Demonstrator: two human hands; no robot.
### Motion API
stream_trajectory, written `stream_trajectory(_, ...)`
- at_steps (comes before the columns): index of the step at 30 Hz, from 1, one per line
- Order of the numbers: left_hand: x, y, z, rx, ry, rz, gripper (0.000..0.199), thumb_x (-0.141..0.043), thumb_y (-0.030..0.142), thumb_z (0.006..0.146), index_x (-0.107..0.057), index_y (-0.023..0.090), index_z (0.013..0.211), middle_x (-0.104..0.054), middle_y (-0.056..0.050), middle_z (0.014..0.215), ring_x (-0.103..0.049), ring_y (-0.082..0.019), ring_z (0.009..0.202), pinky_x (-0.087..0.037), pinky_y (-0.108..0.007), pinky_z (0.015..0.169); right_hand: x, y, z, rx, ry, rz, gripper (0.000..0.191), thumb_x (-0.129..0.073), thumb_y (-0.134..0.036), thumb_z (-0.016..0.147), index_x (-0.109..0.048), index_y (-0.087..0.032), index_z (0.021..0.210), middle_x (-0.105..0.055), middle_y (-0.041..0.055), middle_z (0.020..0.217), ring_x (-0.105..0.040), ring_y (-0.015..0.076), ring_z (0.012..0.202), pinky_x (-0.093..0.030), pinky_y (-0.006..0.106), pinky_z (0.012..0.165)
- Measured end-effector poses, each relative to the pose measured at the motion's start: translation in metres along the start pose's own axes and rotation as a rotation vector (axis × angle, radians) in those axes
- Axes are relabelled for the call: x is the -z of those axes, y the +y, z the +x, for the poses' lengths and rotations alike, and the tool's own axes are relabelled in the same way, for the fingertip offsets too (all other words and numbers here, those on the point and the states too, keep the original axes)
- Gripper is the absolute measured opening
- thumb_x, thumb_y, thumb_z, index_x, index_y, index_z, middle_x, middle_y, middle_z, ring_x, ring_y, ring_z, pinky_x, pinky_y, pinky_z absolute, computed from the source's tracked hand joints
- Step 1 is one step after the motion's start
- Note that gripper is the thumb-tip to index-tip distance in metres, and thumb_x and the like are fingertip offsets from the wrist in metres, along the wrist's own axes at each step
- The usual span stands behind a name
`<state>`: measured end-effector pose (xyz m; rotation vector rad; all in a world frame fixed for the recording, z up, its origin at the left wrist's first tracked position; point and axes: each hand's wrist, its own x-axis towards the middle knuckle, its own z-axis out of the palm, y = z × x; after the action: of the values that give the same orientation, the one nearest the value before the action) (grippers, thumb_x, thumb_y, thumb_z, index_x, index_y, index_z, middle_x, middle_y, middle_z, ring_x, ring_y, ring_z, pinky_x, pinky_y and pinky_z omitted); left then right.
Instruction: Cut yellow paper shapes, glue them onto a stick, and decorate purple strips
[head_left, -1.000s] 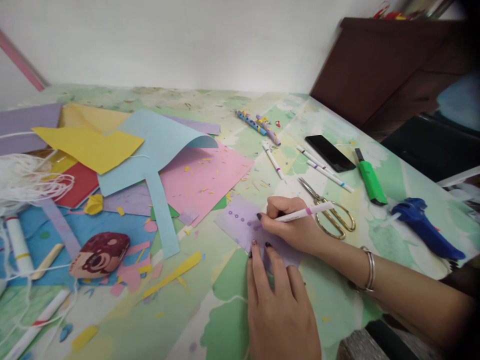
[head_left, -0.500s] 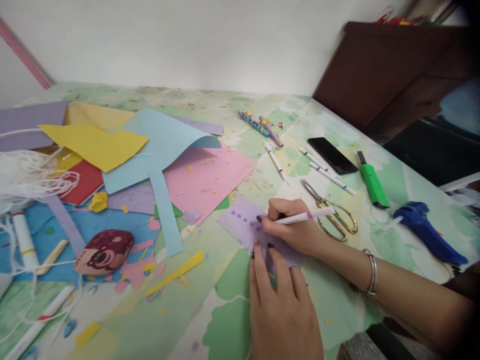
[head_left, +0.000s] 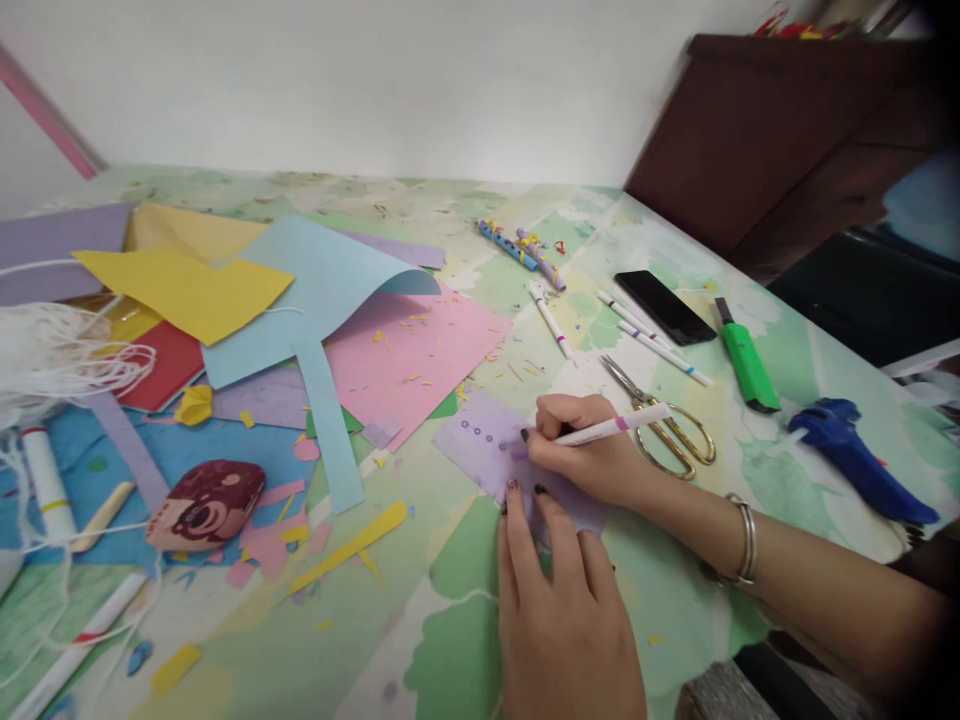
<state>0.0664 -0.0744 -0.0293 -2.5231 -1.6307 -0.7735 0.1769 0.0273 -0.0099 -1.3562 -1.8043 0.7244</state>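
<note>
A small lilac paper [head_left: 469,455] lies on the patterned table, with a row of small purple circles drawn on it. My right hand [head_left: 589,445] grips a white marker with a purple band [head_left: 621,423], its tip end low over the paper and hidden by the fingers. My left hand [head_left: 566,610] rests flat on the paper's near part, fingers spread. Just beyond my right hand are gold-handled scissors [head_left: 660,420]. Farther back lie a white marker [head_left: 551,322] and two rolled paper tubes, one blue [head_left: 507,245] and one purple [head_left: 551,272].
A black phone [head_left: 664,307], a green cutter [head_left: 750,368] and a blue glue gun [head_left: 859,460] lie at the right. Coloured sheets, including light blue paper [head_left: 300,290], white cord [head_left: 67,350], a maroon case [head_left: 206,505] and paper scraps cover the left.
My right hand and the marker have shifted very slightly. My left hand stays on the lilac paper. The view has moved a little.
</note>
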Motion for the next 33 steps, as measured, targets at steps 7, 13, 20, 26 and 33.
stream_trajectory(7,-0.002,0.002,0.000,0.044,0.037,-0.012,0.011,-0.056,0.013,0.080,-0.062,0.012,0.089,-0.057,-0.014,0.114,-0.045,-0.039,0.120,-0.051,-0.053,0.087,-0.001,0.000,0.000,-0.007,0.026,-0.008,0.032,-0.053,-0.015,0.072,-0.027,-0.020,0.054,-0.030,-0.0068,0.050,-0.026,0.0069,0.049,-0.022,0.022,0.046)
stream_trajectory(13,0.001,-0.001,0.000,-0.008,-0.014,0.012,0.012,-0.057,0.015,0.081,-0.062,0.010,0.091,-0.056,-0.016,0.115,-0.045,-0.040,0.120,-0.051,-0.052,0.088,0.000,-0.002,0.000,0.019,0.003,-0.059,0.031,-0.051,-0.011,0.069,-0.025,-0.020,0.054,-0.028,-0.0071,0.049,-0.023,0.0067,0.049,-0.020,0.023,0.046)
stream_trajectory(20,-0.001,0.003,-0.001,0.022,0.027,-0.017,0.012,-0.051,0.012,0.083,-0.061,0.010,0.089,-0.057,-0.019,0.115,-0.050,-0.036,0.116,-0.051,-0.050,0.086,0.002,-0.002,-0.003,-0.020,0.133,0.084,0.032,-0.053,-0.012,0.070,-0.027,-0.020,0.052,-0.028,-0.0067,0.050,-0.027,0.0072,0.050,-0.024,0.022,0.047)
stream_trajectory(26,-0.002,0.005,-0.005,0.001,0.063,0.018,0.017,-0.048,0.013,0.085,-0.061,0.009,0.095,-0.057,-0.022,0.118,-0.054,-0.031,0.112,-0.051,-0.047,0.088,0.007,-0.006,-0.019,-0.121,0.063,0.095,0.028,-0.060,-0.018,0.071,-0.036,-0.019,0.056,-0.039,-0.0064,0.051,-0.032,0.0066,0.047,-0.025,0.021,0.044)
stream_trajectory(33,0.004,0.003,-0.004,-0.015,-0.015,0.038,0.020,-0.051,0.013,0.082,-0.062,0.009,0.099,-0.059,-0.020,0.116,-0.054,-0.032,0.112,-0.052,-0.045,0.087,0.003,-0.006,-0.008,-0.014,0.033,-0.001,0.030,-0.051,-0.010,0.066,-0.025,-0.020,0.053,-0.028,-0.0070,0.049,-0.026,0.0067,0.049,-0.022,0.023,0.046)
